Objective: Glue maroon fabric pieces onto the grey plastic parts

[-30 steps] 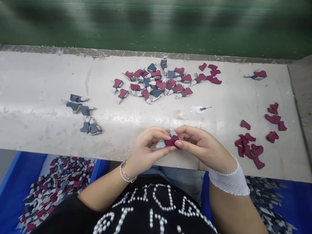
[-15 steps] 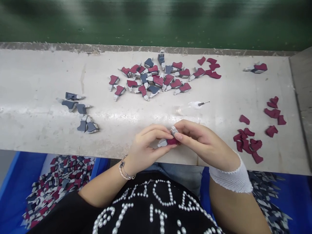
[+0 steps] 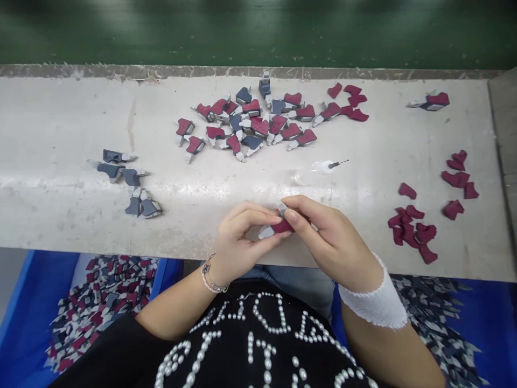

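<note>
while heaped with maroon and grey pieces [image 3: 100,307], a blue plastic bin [image 3: 24,291] at far left, below the near edge of a pale worktop [image 3: 60,129]. on the worktop, a small cluster of slate-grey pieces [image 3: 125,180] toward the left, well apart from a larger scatter of maroon-and-grey pieces [image 3: 246,121] near the back edge. next, a beaded bracelet [image 3: 212,275] on the left wrist, then the left hand [image 3: 242,240], closed, with curled fingers and thumb pinching the grey end of a maroon-and-grey piece [image 3: 280,226]. that piece held between both hands, just above the worktop and near its front edge. below the hands, a black shirt [image 3: 258,345] with pearl beads. then the right hand [image 3: 331,237], also closed, its thumb and fingers gripping the maroon side of the same piece, with a white mesh wrap [image 3: 374,304] around the wrist. beyond the right hand, a small needle-tipped tool [image 3: 329,165] on the worktop. farther right, loose maroon fabric cutouts [image 3: 410,231] in two groups, and a lone grey-and-maroon piece [image 3: 432,101] near the back edge. at far right, below the worktop, a second blue bin [image 3: 484,318] holding grey pieces [image 3: 436,323].
</note>
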`<state>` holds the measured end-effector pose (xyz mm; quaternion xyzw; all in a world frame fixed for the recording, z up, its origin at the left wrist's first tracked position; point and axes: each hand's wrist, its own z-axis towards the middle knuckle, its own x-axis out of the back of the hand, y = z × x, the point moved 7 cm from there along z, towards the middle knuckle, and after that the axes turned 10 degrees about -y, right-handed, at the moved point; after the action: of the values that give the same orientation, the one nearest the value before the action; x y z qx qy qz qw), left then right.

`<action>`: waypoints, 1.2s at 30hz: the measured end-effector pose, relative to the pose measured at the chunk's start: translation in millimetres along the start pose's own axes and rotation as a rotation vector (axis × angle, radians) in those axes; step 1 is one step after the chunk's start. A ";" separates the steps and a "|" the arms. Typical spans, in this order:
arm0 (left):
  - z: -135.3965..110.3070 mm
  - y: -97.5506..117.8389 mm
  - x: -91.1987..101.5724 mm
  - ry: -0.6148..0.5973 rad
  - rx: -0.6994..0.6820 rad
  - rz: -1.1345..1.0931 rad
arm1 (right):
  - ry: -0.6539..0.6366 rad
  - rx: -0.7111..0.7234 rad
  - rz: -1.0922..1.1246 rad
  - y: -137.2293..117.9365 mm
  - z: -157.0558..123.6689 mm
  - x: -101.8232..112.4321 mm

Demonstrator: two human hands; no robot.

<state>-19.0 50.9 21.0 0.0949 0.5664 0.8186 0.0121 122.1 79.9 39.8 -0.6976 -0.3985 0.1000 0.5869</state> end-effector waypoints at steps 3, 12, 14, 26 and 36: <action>-1.9 -4.3 0.8 0.058 0.055 -0.170 | 0.020 0.076 -0.077 -8.6 -3.3 0.2; -11.2 -9.5 0.6 0.116 0.096 -0.221 | 0.044 0.183 -0.310 -23.1 -14.6 -0.5; -12.3 -8.4 0.2 0.123 0.090 -0.245 | 0.020 0.210 -0.340 -26.2 -15.3 -1.5; -4.6 6.9 2.8 -0.136 0.272 -0.339 | -0.061 0.214 -0.345 -35.8 -25.0 4.3; 1.1 14.1 3.2 -0.223 0.225 -0.283 | -0.061 0.219 -0.368 -35.0 -32.5 6.8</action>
<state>-20.7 47.3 35.0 0.1053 0.6570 0.7247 0.1788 131.0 60.3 83.0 -0.5417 -0.5235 0.0550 0.6553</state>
